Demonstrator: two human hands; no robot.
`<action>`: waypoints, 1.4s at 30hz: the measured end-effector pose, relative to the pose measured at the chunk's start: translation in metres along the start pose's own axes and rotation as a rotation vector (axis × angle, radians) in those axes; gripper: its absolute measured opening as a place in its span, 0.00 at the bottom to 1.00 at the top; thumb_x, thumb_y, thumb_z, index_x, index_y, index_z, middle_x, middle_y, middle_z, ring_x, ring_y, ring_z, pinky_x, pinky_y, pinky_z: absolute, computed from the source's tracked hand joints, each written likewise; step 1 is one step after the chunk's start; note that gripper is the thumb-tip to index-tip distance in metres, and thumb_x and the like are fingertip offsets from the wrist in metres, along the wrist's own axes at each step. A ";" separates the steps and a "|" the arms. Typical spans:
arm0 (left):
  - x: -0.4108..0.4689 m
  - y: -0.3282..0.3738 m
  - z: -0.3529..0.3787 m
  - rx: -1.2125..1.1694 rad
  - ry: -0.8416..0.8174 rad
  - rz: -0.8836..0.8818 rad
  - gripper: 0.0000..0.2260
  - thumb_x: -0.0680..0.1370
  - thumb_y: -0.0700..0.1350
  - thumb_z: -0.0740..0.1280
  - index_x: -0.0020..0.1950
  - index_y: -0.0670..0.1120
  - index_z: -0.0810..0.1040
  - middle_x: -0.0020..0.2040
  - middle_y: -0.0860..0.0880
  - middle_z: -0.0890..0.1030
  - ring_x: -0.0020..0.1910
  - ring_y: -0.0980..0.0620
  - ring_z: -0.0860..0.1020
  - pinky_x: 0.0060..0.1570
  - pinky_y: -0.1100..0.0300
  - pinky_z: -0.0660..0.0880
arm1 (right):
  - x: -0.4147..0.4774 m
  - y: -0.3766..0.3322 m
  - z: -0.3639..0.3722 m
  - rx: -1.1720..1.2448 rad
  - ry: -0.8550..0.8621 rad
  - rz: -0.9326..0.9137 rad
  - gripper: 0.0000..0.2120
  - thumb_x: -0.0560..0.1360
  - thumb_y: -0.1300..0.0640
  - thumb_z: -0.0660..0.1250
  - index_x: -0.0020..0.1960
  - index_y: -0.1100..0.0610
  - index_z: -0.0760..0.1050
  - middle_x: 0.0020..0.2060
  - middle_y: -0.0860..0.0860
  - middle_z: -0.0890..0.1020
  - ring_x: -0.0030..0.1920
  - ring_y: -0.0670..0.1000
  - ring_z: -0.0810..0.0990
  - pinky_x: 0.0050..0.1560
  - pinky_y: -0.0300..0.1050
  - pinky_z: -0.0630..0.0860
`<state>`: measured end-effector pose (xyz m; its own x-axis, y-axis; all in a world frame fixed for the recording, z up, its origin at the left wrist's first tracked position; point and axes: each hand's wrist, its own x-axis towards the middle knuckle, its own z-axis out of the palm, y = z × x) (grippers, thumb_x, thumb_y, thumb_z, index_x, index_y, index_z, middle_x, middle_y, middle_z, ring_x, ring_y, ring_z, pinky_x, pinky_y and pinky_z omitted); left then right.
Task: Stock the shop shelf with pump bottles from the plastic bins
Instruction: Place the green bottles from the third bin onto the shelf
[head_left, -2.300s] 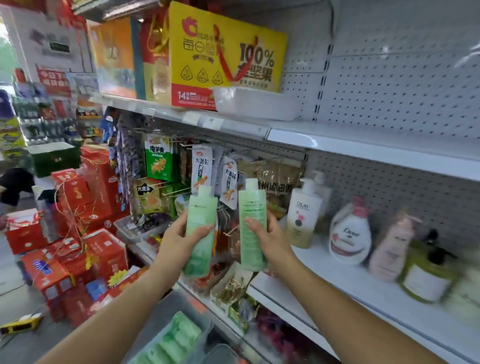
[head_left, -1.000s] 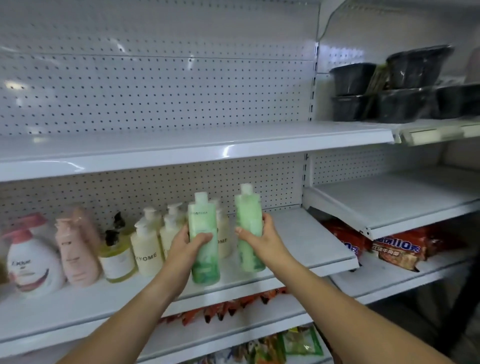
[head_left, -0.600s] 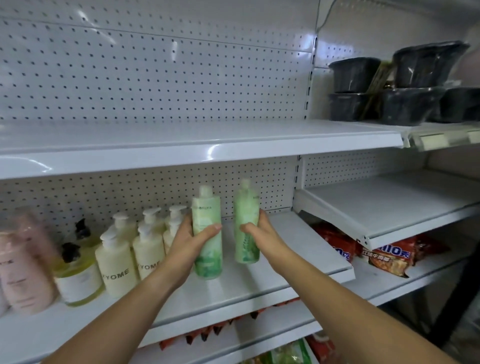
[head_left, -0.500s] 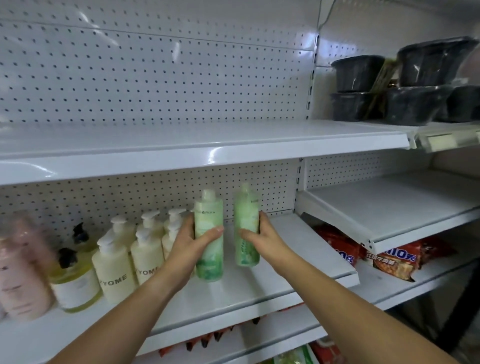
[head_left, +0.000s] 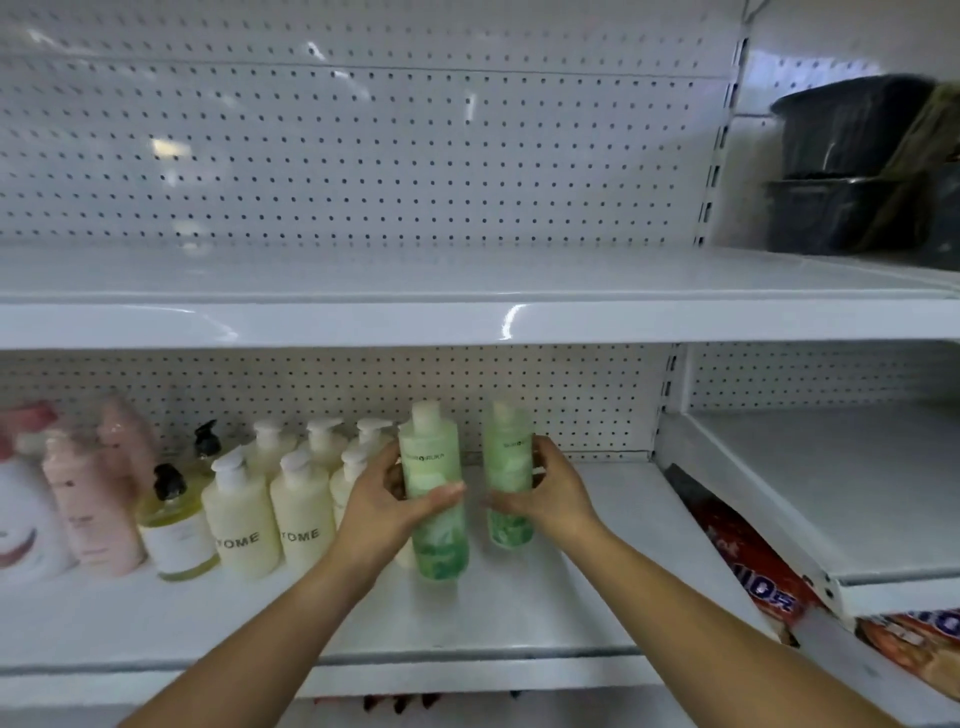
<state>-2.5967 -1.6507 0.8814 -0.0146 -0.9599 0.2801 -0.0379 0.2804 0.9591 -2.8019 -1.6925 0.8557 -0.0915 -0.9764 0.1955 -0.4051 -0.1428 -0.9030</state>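
Observation:
I hold two tall green bottles upright over the white middle shelf (head_left: 519, 613). My left hand (head_left: 382, 506) grips the nearer green bottle (head_left: 434, 467), whose base is at or just above the shelf board. My right hand (head_left: 545, 493) grips the second green bottle (head_left: 506, 447), a little further back and to the right. Both stand just right of a group of cream pump bottles (head_left: 304, 512). No plastic bin is in view.
Left of the cream bottles stand a yellow bottle with a black pump (head_left: 176, 525), pink bottles (head_left: 91, 504) and a white bottle (head_left: 21, 525). The upper shelf (head_left: 467, 317) overhangs. Black tubs (head_left: 847, 166) sit top right; red snack bags (head_left: 753, 566) lie lower right.
I turned from the snack shelves to this bay, carrying both green bottles. Over the last second they came forward and down onto the middle shelf beside the cream bottles.

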 end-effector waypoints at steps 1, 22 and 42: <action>0.000 -0.001 0.000 0.017 0.022 -0.008 0.23 0.67 0.42 0.80 0.59 0.49 0.78 0.50 0.52 0.86 0.48 0.57 0.84 0.42 0.64 0.80 | 0.004 0.001 0.002 -0.002 -0.015 0.004 0.37 0.59 0.51 0.85 0.61 0.46 0.69 0.53 0.44 0.79 0.50 0.45 0.80 0.46 0.39 0.78; 0.000 -0.009 -0.038 0.005 0.020 -0.053 0.24 0.64 0.40 0.80 0.58 0.48 0.78 0.50 0.52 0.86 0.49 0.55 0.84 0.45 0.62 0.80 | 0.059 0.033 0.070 0.030 -0.047 0.047 0.32 0.61 0.57 0.84 0.55 0.46 0.67 0.47 0.39 0.76 0.46 0.37 0.75 0.40 0.32 0.71; 0.007 -0.019 -0.011 0.042 -0.045 -0.033 0.27 0.63 0.41 0.83 0.59 0.48 0.77 0.50 0.51 0.86 0.49 0.55 0.84 0.47 0.58 0.82 | -0.009 0.012 0.017 0.172 -0.064 -0.132 0.28 0.69 0.72 0.62 0.61 0.45 0.75 0.58 0.43 0.81 0.60 0.46 0.80 0.58 0.39 0.76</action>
<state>-2.5846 -1.6633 0.8653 -0.0580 -0.9677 0.2454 -0.0807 0.2496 0.9650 -2.7906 -1.6882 0.8362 0.0120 -0.9548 0.2970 -0.2485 -0.2905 -0.9241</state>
